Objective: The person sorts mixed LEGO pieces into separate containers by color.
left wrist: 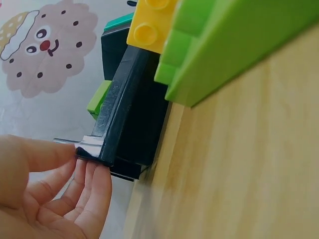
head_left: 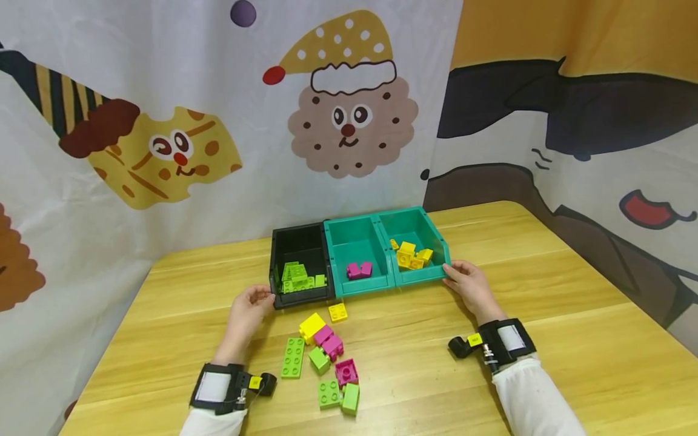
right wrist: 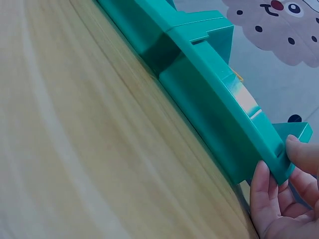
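Three open bins stand side by side against the curtain: a black bin [head_left: 303, 299], a middle teal bin [head_left: 354, 239] and a right teal bin [head_left: 421, 277]. At the black bin's front left corner my left hand [head_left: 246, 318] pinches the rim between thumb and fingers, seen close in the left wrist view. My right hand [head_left: 474, 292] grips the front right corner of the right teal bin, thumb on top and fingers underneath. Green blocks [head_left: 299, 274] lie in the black bin, pink ones [head_left: 359, 270] in the middle, yellow ones [head_left: 406, 254] on the right.
In front of the bins, loose blocks lie on the wooden table [head_left: 414, 375]: a small yellow block [head_left: 338, 312], a larger yellow block [head_left: 312, 327], several pink blocks [head_left: 346, 372] and several green blocks [head_left: 292, 357]. A patterned curtain [head_left: 218, 230] hangs behind.
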`<state>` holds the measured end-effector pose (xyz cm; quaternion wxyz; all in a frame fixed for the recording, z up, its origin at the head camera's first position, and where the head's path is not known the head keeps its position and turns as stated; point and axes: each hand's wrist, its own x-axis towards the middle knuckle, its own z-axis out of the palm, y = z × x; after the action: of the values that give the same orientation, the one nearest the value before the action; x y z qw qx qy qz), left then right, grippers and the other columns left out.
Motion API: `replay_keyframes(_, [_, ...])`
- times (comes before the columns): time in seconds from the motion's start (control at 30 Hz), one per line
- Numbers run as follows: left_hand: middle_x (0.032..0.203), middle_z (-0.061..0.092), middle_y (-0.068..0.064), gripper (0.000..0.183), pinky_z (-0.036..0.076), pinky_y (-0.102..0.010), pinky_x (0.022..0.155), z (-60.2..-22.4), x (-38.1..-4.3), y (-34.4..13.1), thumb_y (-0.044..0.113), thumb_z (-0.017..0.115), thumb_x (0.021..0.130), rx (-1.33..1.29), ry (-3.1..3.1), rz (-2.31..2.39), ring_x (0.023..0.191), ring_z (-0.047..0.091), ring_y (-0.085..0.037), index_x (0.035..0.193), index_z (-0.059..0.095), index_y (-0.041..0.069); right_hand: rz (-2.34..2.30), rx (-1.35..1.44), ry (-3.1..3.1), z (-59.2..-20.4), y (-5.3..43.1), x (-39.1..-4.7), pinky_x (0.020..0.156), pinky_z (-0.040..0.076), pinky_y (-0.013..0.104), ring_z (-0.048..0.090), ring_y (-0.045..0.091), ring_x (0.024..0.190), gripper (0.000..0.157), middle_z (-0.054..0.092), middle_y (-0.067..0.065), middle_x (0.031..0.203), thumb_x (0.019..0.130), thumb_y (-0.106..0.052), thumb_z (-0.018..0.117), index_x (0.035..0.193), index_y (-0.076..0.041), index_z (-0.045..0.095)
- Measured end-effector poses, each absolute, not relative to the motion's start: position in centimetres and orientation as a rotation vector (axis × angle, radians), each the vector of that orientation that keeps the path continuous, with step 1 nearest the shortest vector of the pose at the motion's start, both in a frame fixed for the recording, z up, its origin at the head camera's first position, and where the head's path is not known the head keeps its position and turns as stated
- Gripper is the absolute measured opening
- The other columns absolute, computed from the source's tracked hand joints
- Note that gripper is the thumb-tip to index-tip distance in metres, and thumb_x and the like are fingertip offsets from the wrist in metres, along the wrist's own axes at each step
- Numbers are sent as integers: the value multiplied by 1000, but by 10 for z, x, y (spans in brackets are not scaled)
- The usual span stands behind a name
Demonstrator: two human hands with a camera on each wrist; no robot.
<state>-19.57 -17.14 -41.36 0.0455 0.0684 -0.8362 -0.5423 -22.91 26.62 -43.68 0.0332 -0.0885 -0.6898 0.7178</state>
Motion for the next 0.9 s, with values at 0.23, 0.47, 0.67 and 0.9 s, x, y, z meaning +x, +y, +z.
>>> replay_keyframes(0.23, [124,55,-23,34,43,-18,84,-389,-190,-166,9,52,95,176,-2506,-1688,112,53,-28,127,47,-2,2206,-267,-2101,-437,265,-230,74,51,14,55,-1,77,19,52,-7,85,92,-13,60,104,0,53])
replay_keyframes(0.47, [115,61,-17,28,45,-29,87,-372,-180,-154,12,57,94,-32,-2631,-1565,105,56,-26,119,56,-1,2199,-268,-2099,-438,266,-229,74,51,14,55,-2,78,11,53,-8,84,93,-13,58,101,-5,55])
replay_keyframes(0.67, [105,64,-12,22,50,-36,85,-374,-171,-142,11,63,90,-359,-2815,-1461,98,60,-24,109,60,-1,2206,-260,-2103,-439,266,-229,75,51,14,55,-1,78,10,53,-9,85,93,-13,59,99,-5,56])
replay_keyframes(0.9, [120,56,-13,35,47,-48,92,-377,-161,-135,10,71,84,-623,-3022,-1248,110,54,-32,116,60,4,2204,-258,-2099,-439,266,-227,75,52,15,55,-1,78,10,55,-6,86,93,-12,58,100,-5,56])
